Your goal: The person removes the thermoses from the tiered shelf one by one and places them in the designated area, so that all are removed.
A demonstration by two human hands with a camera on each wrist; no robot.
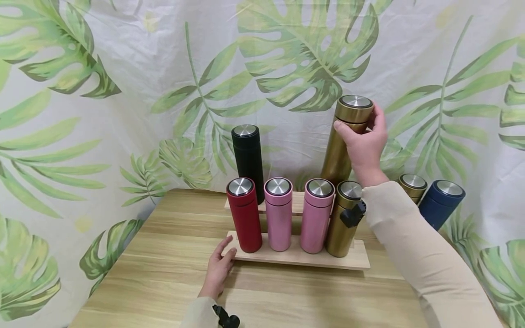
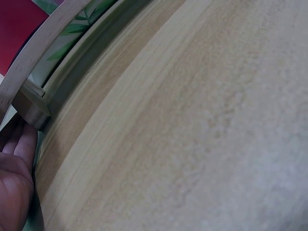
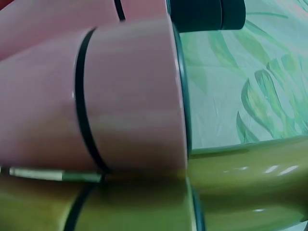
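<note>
My right hand point(image 1: 367, 146) grips the upper part of a gold thermos bottle point(image 1: 340, 155) with a silver-topped lid, over the rear tier of a wooden rack. The bottle leans slightly; its base is hidden behind the front row, so I cannot tell whether it touches the tier. In the right wrist view part of its gold body point(image 3: 250, 178) shows behind a pink bottle point(image 3: 134, 96). My left hand point(image 1: 217, 269) holds the left end of the rack's front board point(image 1: 295, 258). In the left wrist view its fingers point(image 2: 26, 142) lie under the board, beside a wooden support point(image 2: 31, 106).
The front tier carries a red bottle point(image 1: 246, 218), two pink bottles point(image 1: 279, 218) and another gold bottle point(image 1: 340, 232). A black bottle point(image 1: 249, 159) stands on the rear tier. At right are a gold bottle point(image 1: 412, 184) and a blue bottle point(image 1: 440, 205). Leaf-patterned cloth point(image 1: 135, 91) hangs behind the table point(image 1: 164, 246).
</note>
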